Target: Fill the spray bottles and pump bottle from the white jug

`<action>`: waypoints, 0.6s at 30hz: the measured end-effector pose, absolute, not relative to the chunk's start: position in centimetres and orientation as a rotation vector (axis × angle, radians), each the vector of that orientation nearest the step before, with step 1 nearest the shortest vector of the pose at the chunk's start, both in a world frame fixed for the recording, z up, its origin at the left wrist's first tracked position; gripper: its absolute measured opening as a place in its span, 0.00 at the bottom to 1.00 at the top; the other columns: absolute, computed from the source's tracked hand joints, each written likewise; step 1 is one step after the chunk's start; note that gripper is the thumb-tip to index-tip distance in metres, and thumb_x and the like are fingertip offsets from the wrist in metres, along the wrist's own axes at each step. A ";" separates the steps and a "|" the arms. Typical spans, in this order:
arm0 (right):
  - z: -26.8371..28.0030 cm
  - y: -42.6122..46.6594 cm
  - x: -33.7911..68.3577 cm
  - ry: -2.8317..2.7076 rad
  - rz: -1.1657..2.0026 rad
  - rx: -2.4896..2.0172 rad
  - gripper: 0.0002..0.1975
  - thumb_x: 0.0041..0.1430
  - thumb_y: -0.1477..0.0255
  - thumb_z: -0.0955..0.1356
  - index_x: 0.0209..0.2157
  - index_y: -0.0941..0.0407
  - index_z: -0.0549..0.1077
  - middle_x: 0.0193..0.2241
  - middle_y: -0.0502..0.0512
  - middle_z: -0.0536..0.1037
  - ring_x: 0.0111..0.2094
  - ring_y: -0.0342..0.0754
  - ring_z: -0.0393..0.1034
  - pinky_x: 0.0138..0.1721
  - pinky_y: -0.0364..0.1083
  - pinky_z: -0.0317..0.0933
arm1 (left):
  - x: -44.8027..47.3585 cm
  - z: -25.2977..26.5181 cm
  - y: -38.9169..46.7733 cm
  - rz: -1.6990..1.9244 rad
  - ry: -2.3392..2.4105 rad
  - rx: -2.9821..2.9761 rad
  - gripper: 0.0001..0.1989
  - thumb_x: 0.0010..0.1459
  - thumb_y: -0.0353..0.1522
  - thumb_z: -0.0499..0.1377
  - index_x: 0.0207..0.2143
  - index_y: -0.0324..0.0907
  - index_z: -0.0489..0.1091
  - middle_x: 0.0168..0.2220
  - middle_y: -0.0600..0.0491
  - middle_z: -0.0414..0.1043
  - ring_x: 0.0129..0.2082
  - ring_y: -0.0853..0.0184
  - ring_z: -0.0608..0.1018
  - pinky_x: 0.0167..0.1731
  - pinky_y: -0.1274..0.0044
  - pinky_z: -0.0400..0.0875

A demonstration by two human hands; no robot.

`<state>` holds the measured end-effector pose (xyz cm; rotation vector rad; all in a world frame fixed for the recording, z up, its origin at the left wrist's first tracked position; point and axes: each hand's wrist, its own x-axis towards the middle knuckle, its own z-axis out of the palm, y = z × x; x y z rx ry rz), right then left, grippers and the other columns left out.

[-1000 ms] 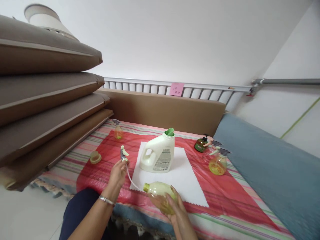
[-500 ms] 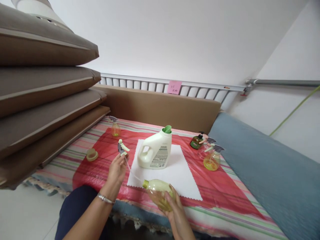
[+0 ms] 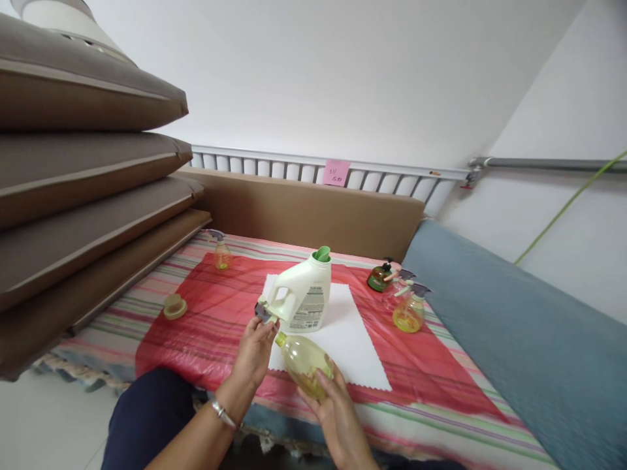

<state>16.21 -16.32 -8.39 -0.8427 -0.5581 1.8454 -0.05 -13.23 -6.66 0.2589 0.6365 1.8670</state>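
The yellow-green bottle [image 3: 304, 360] lies tilted in the right hand [image 3: 339, 412], which curls around its base, above the white mat's [image 3: 365, 369] near edge. Its long axis slants, mouth pointing forward-left, near the left hand [image 3: 255, 350], which pinches a spray head [image 3: 263, 312]. Behind, a white jug [image 3: 302, 292] bears print too small to read; farther, a pink note [image 3: 336, 172] carries unclear handwriting.

Left hand [image 3: 258, 347] forward in a fingertip pinch, right hand [image 3: 334, 406] nearer, in a cupped grip
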 end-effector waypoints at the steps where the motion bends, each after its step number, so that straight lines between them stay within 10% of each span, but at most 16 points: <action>1: -8.5 -16.2 16.2 -0.548 1.845 -0.836 0.32 0.46 0.67 0.72 0.53 0.48 0.57 0.50 0.53 0.68 0.49 0.54 0.66 0.49 0.56 0.58 | 0.0 -6.7 -13.3 1.856 0.643 0.284 0.12 0.38 0.23 0.67 0.28 0.39 0.70 0.29 0.54 0.75 0.32 0.70 0.76 0.38 0.78 0.67; 18: -8.5 -16.4 16.8 -0.533 1.822 -0.809 0.32 0.47 0.65 0.72 0.52 0.48 0.57 0.48 0.54 0.70 0.47 0.54 0.67 0.48 0.56 0.59 | -0.3 -7.2 -13.1 1.778 0.579 0.191 0.04 0.51 0.23 0.58 0.29 0.35 0.73 0.34 0.47 0.77 0.40 0.64 0.77 0.45 0.76 0.67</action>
